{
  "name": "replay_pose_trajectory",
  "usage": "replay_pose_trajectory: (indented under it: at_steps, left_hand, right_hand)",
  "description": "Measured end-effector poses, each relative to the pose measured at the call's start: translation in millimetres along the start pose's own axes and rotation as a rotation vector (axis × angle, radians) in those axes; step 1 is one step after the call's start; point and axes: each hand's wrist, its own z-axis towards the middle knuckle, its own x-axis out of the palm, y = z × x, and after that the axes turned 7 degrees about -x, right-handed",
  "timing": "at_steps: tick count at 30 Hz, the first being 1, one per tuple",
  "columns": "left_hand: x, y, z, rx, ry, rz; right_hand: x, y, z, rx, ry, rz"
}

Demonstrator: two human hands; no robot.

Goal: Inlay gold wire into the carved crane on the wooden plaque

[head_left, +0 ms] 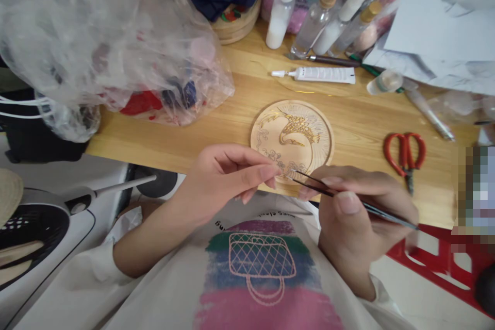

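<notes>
My right hand (356,216) grips a pair of dark tweezers (328,191), their two tips slightly apart and pointing left. Close to those tips, the thumb and forefinger of my left hand (235,172) are pinched together; whatever they hold is too fine to make out. Just beyond both hands lies a round wooden plaque (294,157) with a raised rim. On it a bird is outlined in gold wire, among printed cloud and ray lines. My hands cover part of its near edge.
Behind the plaque lies a white glue tube (325,75), beside a thin gold wire (317,93). Red-handled pliers (406,157) rest at right. Several bottles (278,15) stand at the back, and a large plastic bag (116,36) fills the left. Papers (436,26) lie back right.
</notes>
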Motion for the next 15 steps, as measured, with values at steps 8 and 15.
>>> replay_pose_trajectory:
  at_steps: [8,15]
  left_hand:
    - [4.4,-0.5,1.2,-0.068,0.070,-0.050]
    - [1.8,-0.9,0.3,-0.075,0.131,-0.012]
  right_hand:
    - [3.5,-10.9,1.1,-0.132,0.009,-0.009]
    - [1.3,-10.3,5.4,-0.231,0.100,-0.004]
